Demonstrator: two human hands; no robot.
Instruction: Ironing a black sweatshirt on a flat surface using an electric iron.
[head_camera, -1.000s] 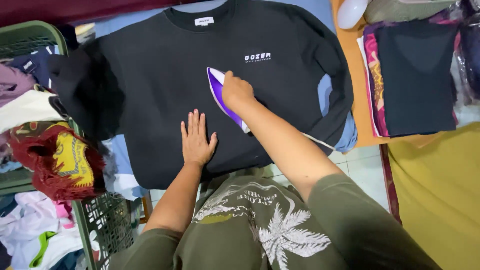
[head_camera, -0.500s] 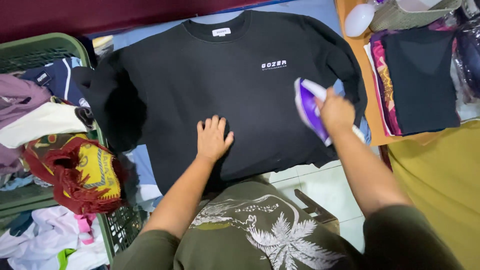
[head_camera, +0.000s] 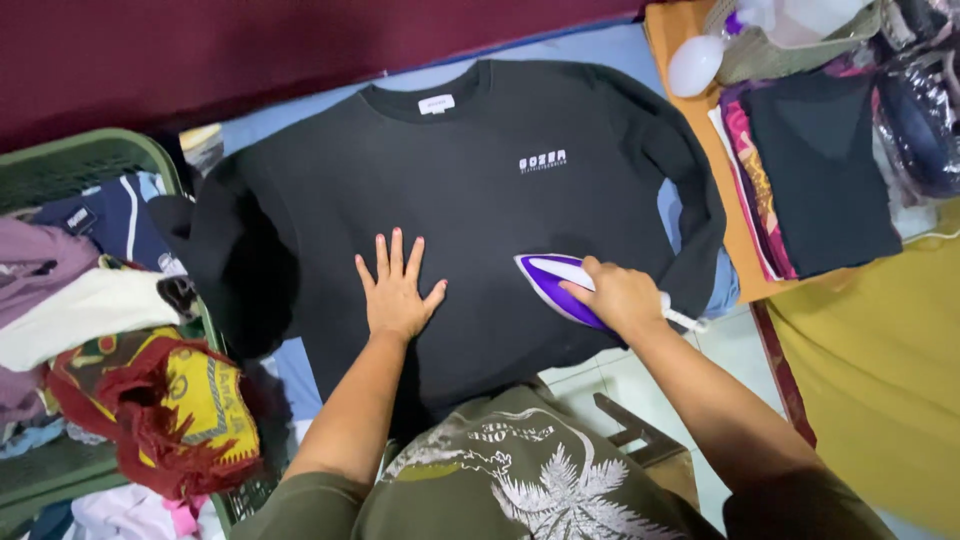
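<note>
**Iron swings back toward the middle of the sweatshirt**

Moved since half a second ago: the iron (head_camera: 556, 287), which sat out at the sweatshirt's right side by the sleeve, now lies further in, on the lower right of the front panel, its pointed nose aimed left toward the flat hand. A second ago it was near the centre, so the stroke has gone out and is coming back; the pressing looks to be working across the lower front.

Going left to right: a green basket (head_camera: 95, 165) heaped with crumpled clothes stands off the left edge of the ironing surface. The black sweatshirt (head_camera: 470, 200) lies spread face up across the blue-covered surface, collar toward the far edge. The left hand (head_camera: 396, 292) rests palm down on the cloth just left of the iron, fingers spread apart, holding nothing, about where it was. The right hand (head_camera: 622, 296) has its fingers clamped on the iron's handle, a white cord trailing off to the right. Past the right edge, a stack of folded clothes (head_camera: 815, 170) sits on an orange tabletop (head_camera: 735, 240).
</note>
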